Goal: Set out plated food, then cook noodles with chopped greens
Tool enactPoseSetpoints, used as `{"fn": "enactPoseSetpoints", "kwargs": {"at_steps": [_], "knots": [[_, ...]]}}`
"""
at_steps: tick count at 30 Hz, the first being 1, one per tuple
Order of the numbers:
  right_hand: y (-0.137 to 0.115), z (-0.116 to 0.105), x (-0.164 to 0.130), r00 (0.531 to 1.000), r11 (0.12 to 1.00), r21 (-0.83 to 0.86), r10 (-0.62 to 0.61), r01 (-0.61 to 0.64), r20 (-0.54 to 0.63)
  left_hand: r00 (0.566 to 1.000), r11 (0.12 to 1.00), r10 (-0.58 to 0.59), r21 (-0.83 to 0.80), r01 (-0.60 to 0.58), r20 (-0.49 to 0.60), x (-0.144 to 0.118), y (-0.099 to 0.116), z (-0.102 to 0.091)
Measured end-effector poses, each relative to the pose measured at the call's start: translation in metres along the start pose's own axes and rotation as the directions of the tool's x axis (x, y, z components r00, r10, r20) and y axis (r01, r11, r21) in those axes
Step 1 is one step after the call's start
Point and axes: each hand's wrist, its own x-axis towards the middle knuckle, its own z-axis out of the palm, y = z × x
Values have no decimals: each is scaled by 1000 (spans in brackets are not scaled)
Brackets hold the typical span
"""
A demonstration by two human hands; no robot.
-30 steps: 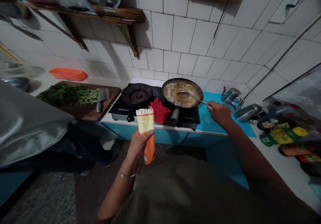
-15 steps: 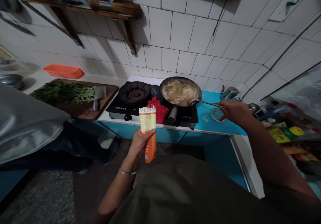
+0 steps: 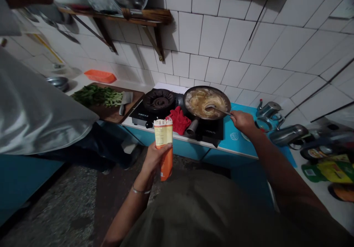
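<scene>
My left hand [image 3: 157, 156] is closed around an orange and yellow packet of dried noodles [image 3: 166, 154], held upright, with pale noodle ends showing at its open top. My right hand [image 3: 242, 121] grips the handle of a long metal spatula [image 3: 225, 112]. The spatula's head dips into a dark wok [image 3: 230, 105] on the right burner, where noodles [image 3: 203, 101] lie in bubbling broth. A red cloth [image 3: 178, 120] sits beside the wok's handle [image 3: 192, 127], on the front of the gas stove [image 3: 139, 115].
Left of the stove, a cutting board [image 3: 135, 95] carries chopped greens [image 3: 94, 95] and a cleaver [image 3: 125, 100]. Another person [image 3: 35, 99] stands at the left. Metal pots [image 3: 289, 134] and bottles [image 3: 318, 153] crowd the right counter. A wooden shelf [image 3: 116, 16] juts from the wall.
My right hand has moved left toward the wok, and the spatula's head is farther in among the noodles. My view has shifted left. The noodle packet stays in my left hand.
</scene>
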Motion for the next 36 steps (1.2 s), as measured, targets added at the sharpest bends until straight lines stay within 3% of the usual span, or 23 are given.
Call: {"fn": "enactPoseSetpoints", "kwargs": {"at_steps": [5, 14, 18, 22, 28, 33, 36], "knots": [[3, 10, 20, 998, 997, 72, 9, -4, -63, 998, 999, 17, 34, -15, -58, -11, 0, 7], [23, -11, 29, 967, 986, 149, 104, -70, -232, 996, 998, 49, 54, -46, -72, -23, 0, 18], [28, 4, 37, 960, 983, 128, 155, -128, -232, 997, 996, 60, 63, -56, -56, -25, 3, 22], [24, 27, 38, 969, 977, 127, 190, -170, -160, 996, 997, 62, 54, -58, -70, -23, 9, 25], [-1, 50, 14, 987, 987, 126, 118, -104, -113, 993, 999, 46, 35, -42, -112, -21, 9, 28], [-21, 57, -15, 987, 989, 146, 44, -21, -156, 961, 985, 156, -31, -168, -230, -5, 19, 7], [-25, 63, -25, 977, 981, 193, 41, 0, -209, 872, 933, 326, -26, -359, -364, 27, 57, -34]]}}
